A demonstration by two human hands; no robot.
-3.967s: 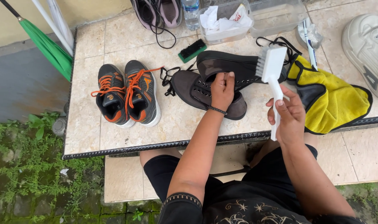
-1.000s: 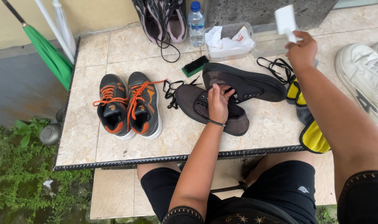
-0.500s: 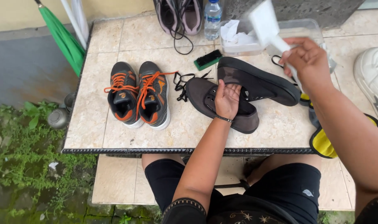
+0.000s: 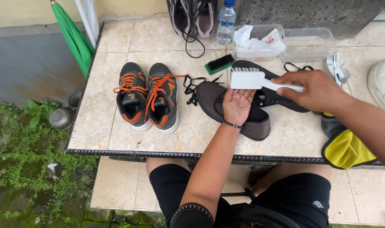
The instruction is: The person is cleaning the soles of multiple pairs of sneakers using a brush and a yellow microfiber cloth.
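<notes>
My left hand (image 4: 237,104) lies palm-up on a dark brown shoe (image 4: 260,122) on the tiled table (image 4: 99,126), fingers apart, nothing in it. My right hand (image 4: 317,89) grips the handle of a white brush (image 4: 249,79), whose head hovers just above my left palm, bristles pointing away from me. A second dark shoe (image 4: 273,95) lies behind the first, partly hidden by the brush and my right hand. Loose black laces (image 4: 192,84) trail to the left of the shoes.
A grey pair of sneakers with orange laces (image 4: 148,99) stands at left. At the back are another pair of shoes (image 4: 192,17), a water bottle (image 4: 226,19), clear plastic tubs (image 4: 306,42), a small green brush (image 4: 219,64). A yellow cloth (image 4: 346,150) hangs at right; a green umbrella (image 4: 74,36) leans at left.
My right hand has brought the white brush down from high at the back right to just over my left palm. My left hand stayed on the dark shoe.
</notes>
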